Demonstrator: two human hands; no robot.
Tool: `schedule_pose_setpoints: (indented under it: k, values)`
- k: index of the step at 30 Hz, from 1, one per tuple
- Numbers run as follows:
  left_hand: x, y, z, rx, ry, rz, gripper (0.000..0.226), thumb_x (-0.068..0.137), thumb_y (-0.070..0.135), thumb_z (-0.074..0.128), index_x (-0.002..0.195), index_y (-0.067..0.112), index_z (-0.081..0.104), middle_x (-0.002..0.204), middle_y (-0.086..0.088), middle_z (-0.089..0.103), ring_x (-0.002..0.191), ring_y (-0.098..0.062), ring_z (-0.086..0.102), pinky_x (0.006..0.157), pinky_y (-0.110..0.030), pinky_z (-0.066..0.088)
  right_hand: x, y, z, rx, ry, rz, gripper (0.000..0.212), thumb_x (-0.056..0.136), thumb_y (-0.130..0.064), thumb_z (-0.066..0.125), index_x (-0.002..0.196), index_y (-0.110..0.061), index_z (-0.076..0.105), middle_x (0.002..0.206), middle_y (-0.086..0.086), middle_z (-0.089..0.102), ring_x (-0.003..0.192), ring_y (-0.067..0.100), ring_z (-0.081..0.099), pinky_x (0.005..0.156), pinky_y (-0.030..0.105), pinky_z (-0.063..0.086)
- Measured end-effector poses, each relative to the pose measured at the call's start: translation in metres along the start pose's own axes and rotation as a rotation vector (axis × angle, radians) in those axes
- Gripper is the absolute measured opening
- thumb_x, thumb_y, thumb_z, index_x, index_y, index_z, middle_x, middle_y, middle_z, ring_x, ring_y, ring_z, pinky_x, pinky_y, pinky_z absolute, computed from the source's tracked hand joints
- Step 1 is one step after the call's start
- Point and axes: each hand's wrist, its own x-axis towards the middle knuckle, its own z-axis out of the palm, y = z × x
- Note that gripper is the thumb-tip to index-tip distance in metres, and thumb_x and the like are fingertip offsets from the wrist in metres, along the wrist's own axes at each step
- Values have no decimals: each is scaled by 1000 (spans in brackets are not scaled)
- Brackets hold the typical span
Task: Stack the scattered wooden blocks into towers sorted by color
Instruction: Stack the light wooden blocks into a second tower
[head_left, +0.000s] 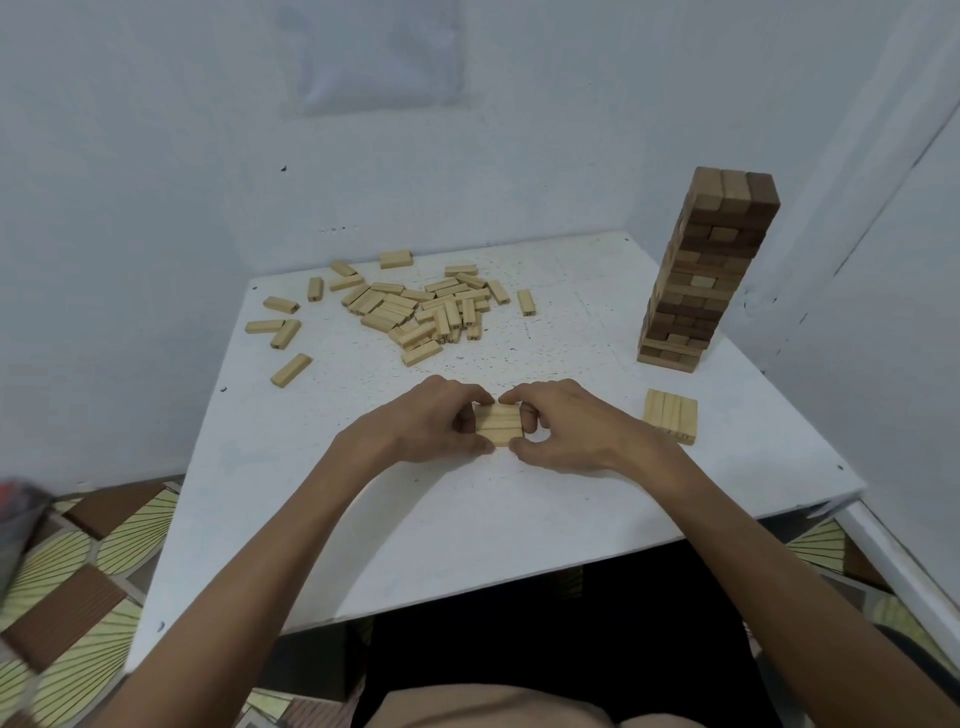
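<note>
A small row of light wooden blocks (497, 423) lies flat on the white table (467, 519), near its middle. My left hand (436, 423) grips the row's left side with curled fingers and thumb. My right hand (561, 428) pinches its right side the same way. A heap of scattered light blocks (415, 306) lies at the back of the table. At the right stands a tall tower of brown blocks (706, 270). A flat layer of several light blocks (670, 415) lies in front of the tower.
Walls close in behind the table and on its right. A few single light blocks (291, 370) lie at the back left. The floor below shows patterned tiles (78, 597). The table's near edge runs just above my lap.
</note>
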Motion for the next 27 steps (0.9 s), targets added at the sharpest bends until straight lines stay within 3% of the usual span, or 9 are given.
schedule_pose_setpoints:
  k: [5, 8, 12, 14, 17, 20, 23, 27]
  values:
    - [0, -2, -1, -24, -5, -2, 57, 91, 39, 78, 140, 19, 57, 90, 9, 65, 79, -4, 57, 73, -24, 45, 4, 1, -3, -13, -40, 25, 49, 93, -34, 67, 139, -23, 55, 97, -9, 60, 95, 8, 54, 87, 34, 52]
    - [-4, -9, 4, -24, 92, 10, 59, 85, 46, 81, 136, 25, 58, 89, 10, 60, 80, -4, 55, 70, -25, 43, 5, 2, -2, -14, -48, 21, 50, 92, -33, 68, 139, -22, 56, 96, -8, 60, 93, 7, 54, 87, 34, 52]
    - [-13, -23, 18, -101, 238, 103, 67, 77, 62, 78, 135, 35, 57, 113, 17, 52, 106, -3, 49, 86, -24, 42, 6, 4, 0, -9, -48, 35, 52, 91, -33, 70, 139, -21, 56, 96, -8, 61, 93, 7, 54, 87, 34, 53]
    - [-17, -26, 23, -168, 288, 141, 60, 77, 56, 78, 130, 33, 60, 120, 18, 58, 112, -9, 50, 93, -29, 44, 6, 4, 0, -6, -49, 37, 51, 90, -33, 70, 138, -22, 56, 95, -8, 61, 92, 7, 54, 86, 34, 52]
    - [-21, -24, 26, -222, 356, 165, 43, 79, 44, 81, 117, 32, 67, 115, 19, 65, 110, -9, 54, 94, -32, 46, 6, 5, 2, 8, -39, 31, 48, 90, -32, 70, 136, -20, 58, 97, -7, 59, 90, 8, 53, 83, 30, 49]
    - [-20, -23, 30, -221, 410, 208, 28, 78, 31, 87, 102, 29, 73, 116, 20, 68, 111, -6, 56, 98, -34, 44, 3, 6, 5, -30, 13, 25, 52, 91, -35, 70, 139, -21, 55, 116, -6, 46, 107, 9, 43, 89, 24, 39]
    - [-18, -25, 33, -234, 426, 211, 24, 77, 31, 88, 96, 30, 72, 117, 20, 68, 111, -8, 57, 98, -34, 44, -1, 8, 10, -32, 76, -32, 56, 90, -35, 70, 142, -22, 52, 130, -9, 42, 122, 9, 36, 100, 27, 37]
    - [-17, -24, 35, -231, 429, 229, 24, 76, 37, 84, 94, 30, 70, 116, 20, 67, 107, -12, 57, 94, -34, 45, -7, 10, 14, 5, 136, -93, 39, 90, -29, 70, 127, -25, 58, 120, -14, 54, 113, 4, 41, 95, 17, 35]
